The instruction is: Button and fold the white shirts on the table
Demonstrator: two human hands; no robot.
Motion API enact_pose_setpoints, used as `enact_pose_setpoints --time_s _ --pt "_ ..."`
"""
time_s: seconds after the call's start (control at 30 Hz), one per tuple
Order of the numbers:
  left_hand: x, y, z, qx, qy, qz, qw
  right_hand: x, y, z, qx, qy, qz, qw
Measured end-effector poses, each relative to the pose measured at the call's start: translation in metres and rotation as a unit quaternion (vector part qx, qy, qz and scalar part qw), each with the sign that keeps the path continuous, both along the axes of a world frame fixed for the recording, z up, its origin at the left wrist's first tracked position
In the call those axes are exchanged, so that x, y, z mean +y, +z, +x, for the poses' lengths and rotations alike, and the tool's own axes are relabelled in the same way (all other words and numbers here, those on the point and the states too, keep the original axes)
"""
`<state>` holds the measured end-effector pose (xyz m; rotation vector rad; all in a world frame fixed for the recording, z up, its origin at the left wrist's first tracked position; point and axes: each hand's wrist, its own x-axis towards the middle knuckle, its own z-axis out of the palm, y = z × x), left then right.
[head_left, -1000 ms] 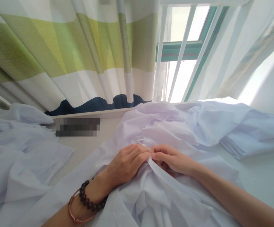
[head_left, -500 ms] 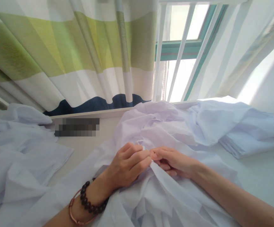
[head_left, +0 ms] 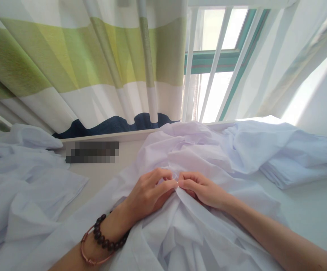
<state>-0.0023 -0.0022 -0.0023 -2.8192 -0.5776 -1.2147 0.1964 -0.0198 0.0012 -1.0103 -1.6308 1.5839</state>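
Note:
A crumpled white garment (head_left: 180,226) spreads across the middle, rising in folds beyond my hands and falling toward me. My left hand (head_left: 152,192) comes in from the lower left, thumb and index finger pinched on the garment's edge. Facing it, my right hand (head_left: 198,186) pinches the same edge, and the fingertips of both hands nearly touch. A tiny bright spot shows between the fingertips, perhaps a button, too small to tell. Around my left wrist are a dark bead bracelet (head_left: 104,241) and a copper-coloured bangle (head_left: 91,261).
More white cloth (head_left: 33,188) lies heaped at the left. Folded white cloth (head_left: 287,169) sits at the right. A blurred-out dark object (head_left: 92,152) is near the back ledge. Beyond hang a green-and-white curtain (head_left: 95,52) and white bars (head_left: 214,64) before a window.
My left hand's fingers have curled and shifted slightly left, and my right hand's fingers have closed together more. Both still pinch the garment's edge at about the same spot.

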Motion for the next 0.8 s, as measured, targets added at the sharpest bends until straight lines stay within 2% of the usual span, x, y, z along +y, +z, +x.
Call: enact_pose_setpoints --time_s 0.1,0.2,0.27,0.33,0.43,0.5,0.57,0.73,0.8 --pt "0.001 -0.005 -0.002 -0.024 0.028 -0.024 0.999 0.004 -0.002 0.001 -0.056 -0.036 0.091 0.994" --pt "0.000 0.000 -0.001 -0.037 0.063 -0.142 0.987 0.011 -0.004 0.005 -0.119 -0.098 0.150 0.977" --pt "-0.002 0.010 0.000 0.017 0.094 -0.250 0.963 0.016 -0.004 0.010 -0.160 -0.149 0.180 0.959" --pt "-0.004 0.025 0.001 0.116 0.118 -0.335 0.927 0.020 -0.001 0.014 -0.196 -0.184 0.203 0.942" --pt "-0.007 0.046 0.000 0.237 0.151 -0.394 0.875 0.022 0.008 0.022 -0.232 -0.203 0.222 0.925" --pt "-0.009 0.058 -0.004 0.282 0.165 -0.412 0.851 0.022 0.016 0.028 -0.268 -0.172 0.226 0.921" --pt "-0.010 0.066 -0.010 0.290 0.164 -0.436 0.836 0.021 0.025 0.035 -0.319 -0.111 0.214 0.917" --pt "-0.006 0.070 -0.019 0.189 0.114 -0.596 0.772 0.007 0.059 0.050 -0.395 -0.022 0.158 0.905" --pt "-0.005 0.069 -0.019 0.148 0.088 -0.622 0.764 -0.002 0.074 0.052 -0.404 0.050 0.120 0.905"
